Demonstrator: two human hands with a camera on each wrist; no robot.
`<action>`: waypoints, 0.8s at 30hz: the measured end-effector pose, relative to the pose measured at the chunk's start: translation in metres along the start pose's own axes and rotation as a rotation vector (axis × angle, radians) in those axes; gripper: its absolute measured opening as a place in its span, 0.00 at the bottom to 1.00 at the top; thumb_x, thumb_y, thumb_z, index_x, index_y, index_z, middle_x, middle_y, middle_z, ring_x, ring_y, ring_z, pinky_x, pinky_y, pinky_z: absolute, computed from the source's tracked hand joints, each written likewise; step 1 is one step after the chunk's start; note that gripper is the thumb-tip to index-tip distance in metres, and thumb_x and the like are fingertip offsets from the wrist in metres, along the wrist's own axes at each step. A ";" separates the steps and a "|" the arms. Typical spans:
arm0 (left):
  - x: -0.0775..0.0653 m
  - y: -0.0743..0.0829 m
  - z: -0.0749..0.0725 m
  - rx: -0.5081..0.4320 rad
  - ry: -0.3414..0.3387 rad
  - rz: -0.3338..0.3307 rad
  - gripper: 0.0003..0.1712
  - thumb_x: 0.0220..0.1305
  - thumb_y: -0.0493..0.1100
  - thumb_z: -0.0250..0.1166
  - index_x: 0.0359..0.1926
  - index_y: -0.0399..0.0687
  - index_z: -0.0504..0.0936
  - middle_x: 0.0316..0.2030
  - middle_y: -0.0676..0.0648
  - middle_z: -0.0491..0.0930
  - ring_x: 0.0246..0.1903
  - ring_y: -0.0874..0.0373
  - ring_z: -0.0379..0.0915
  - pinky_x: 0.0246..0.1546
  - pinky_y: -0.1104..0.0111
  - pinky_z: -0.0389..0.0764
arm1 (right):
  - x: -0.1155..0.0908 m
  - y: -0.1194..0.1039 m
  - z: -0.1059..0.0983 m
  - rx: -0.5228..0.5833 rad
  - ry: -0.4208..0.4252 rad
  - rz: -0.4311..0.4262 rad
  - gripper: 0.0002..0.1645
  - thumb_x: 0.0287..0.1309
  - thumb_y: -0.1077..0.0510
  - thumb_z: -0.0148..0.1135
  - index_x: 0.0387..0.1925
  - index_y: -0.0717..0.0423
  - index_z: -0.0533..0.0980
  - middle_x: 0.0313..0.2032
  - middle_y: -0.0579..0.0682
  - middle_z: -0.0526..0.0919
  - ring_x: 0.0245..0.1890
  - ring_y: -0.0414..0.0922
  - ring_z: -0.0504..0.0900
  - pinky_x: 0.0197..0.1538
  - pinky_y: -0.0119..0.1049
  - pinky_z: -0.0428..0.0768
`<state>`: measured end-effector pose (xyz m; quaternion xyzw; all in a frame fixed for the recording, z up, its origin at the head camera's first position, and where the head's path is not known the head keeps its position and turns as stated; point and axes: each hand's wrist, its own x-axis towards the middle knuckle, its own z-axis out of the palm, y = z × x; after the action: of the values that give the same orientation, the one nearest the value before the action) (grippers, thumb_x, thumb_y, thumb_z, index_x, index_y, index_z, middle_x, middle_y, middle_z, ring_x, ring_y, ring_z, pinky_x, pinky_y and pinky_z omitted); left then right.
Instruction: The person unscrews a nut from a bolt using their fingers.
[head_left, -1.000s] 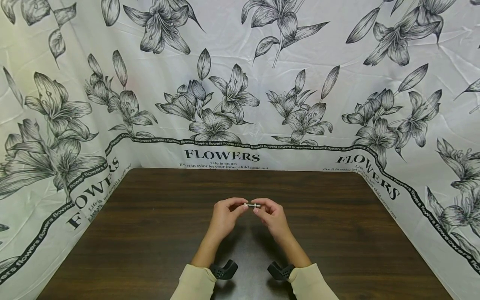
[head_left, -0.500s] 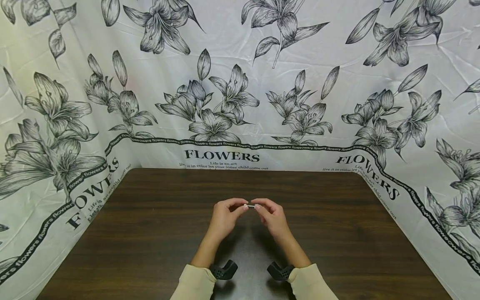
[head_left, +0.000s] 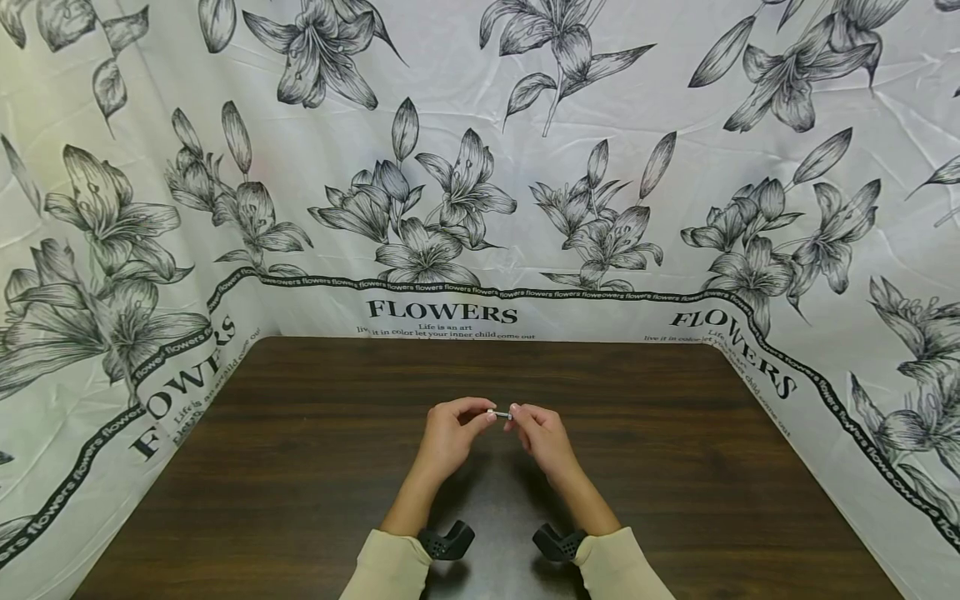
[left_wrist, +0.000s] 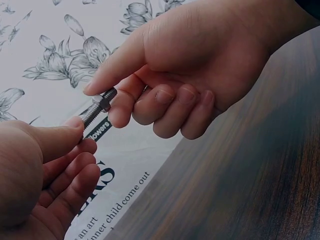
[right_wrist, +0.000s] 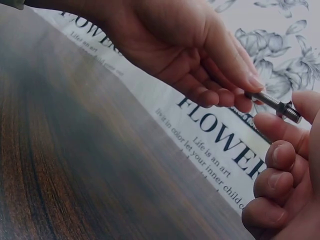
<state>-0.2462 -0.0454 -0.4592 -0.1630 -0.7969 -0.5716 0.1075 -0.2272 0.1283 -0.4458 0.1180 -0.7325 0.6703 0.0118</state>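
Note:
A threaded metal bolt (right_wrist: 268, 100) is held in the air between the two hands, with a hex nut (left_wrist: 104, 103) on its shank near the free end. The left hand (head_left: 448, 435) pinches the other end of the bolt between thumb and fingers, which hide that end. At the nut, the right hand (head_left: 545, 435) has its thumb on one side and its index finger on the other. The bolt's threaded tip shows just past the nut in both wrist views. The right hand's other fingers (left_wrist: 182, 107) are curled toward the palm.
A dark wooden table (head_left: 300, 467) lies below both hands. Behind it and along its sides hangs a white cloth (head_left: 517, 242) printed with flowers and lettering. Each wrist wears a black camera mount (head_left: 447, 540), beside a pale yellow sleeve (head_left: 388, 567).
The right thumb and index finger have shifted their position around the nut, and the right fingers look more bunched. The left hand stays in place with its grip on the bolt.

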 end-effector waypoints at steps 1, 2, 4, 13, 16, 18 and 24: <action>0.000 0.000 0.000 -0.001 -0.002 0.002 0.06 0.58 0.37 0.71 0.38 0.42 0.87 0.30 0.52 0.84 0.28 0.61 0.79 0.30 0.69 0.80 | 0.000 0.000 0.000 0.000 -0.003 -0.002 0.21 0.70 0.60 0.53 0.28 0.76 0.76 0.12 0.47 0.65 0.14 0.37 0.62 0.20 0.29 0.62; 0.000 0.000 0.000 0.000 -0.003 0.002 0.06 0.58 0.37 0.71 0.38 0.41 0.87 0.30 0.52 0.84 0.28 0.61 0.79 0.30 0.69 0.80 | 0.000 0.000 0.000 0.001 -0.005 -0.004 0.20 0.70 0.60 0.53 0.29 0.76 0.76 0.12 0.47 0.65 0.14 0.37 0.62 0.20 0.29 0.61; 0.000 0.000 0.000 0.002 -0.005 0.003 0.07 0.58 0.36 0.71 0.38 0.39 0.87 0.30 0.52 0.84 0.28 0.61 0.78 0.30 0.69 0.80 | 0.000 0.001 0.000 0.004 -0.008 -0.007 0.20 0.70 0.61 0.53 0.30 0.77 0.76 0.13 0.47 0.65 0.14 0.37 0.62 0.21 0.29 0.61; 0.000 0.001 -0.001 0.005 0.014 0.013 0.05 0.57 0.36 0.71 0.37 0.44 0.87 0.29 0.53 0.84 0.28 0.61 0.78 0.30 0.69 0.79 | 0.000 0.001 -0.001 0.062 0.007 -0.041 0.11 0.67 0.64 0.57 0.34 0.73 0.77 0.14 0.47 0.66 0.14 0.38 0.63 0.20 0.28 0.63; 0.000 0.002 -0.002 0.006 0.018 0.014 0.06 0.58 0.37 0.71 0.37 0.43 0.87 0.29 0.53 0.84 0.29 0.61 0.79 0.31 0.69 0.79 | 0.000 0.002 -0.001 0.087 0.002 -0.069 0.12 0.65 0.66 0.58 0.38 0.77 0.76 0.16 0.46 0.67 0.15 0.38 0.63 0.20 0.28 0.63; 0.000 0.002 -0.002 0.007 0.019 0.017 0.06 0.58 0.37 0.71 0.37 0.42 0.87 0.29 0.53 0.84 0.29 0.61 0.79 0.31 0.68 0.79 | 0.000 0.004 -0.002 0.099 -0.003 -0.087 0.13 0.65 0.67 0.59 0.40 0.79 0.75 0.16 0.48 0.68 0.15 0.37 0.63 0.20 0.27 0.63; 0.000 0.001 -0.002 0.011 0.026 0.017 0.04 0.58 0.37 0.71 0.36 0.46 0.87 0.29 0.54 0.84 0.28 0.61 0.78 0.31 0.68 0.79 | 0.001 0.007 -0.002 0.125 -0.015 -0.143 0.09 0.61 0.70 0.60 0.41 0.75 0.77 0.17 0.45 0.68 0.14 0.34 0.63 0.19 0.27 0.62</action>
<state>-0.2455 -0.0472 -0.4574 -0.1619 -0.7973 -0.5682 0.1235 -0.2301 0.1308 -0.4522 0.1755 -0.6792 0.7112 0.0468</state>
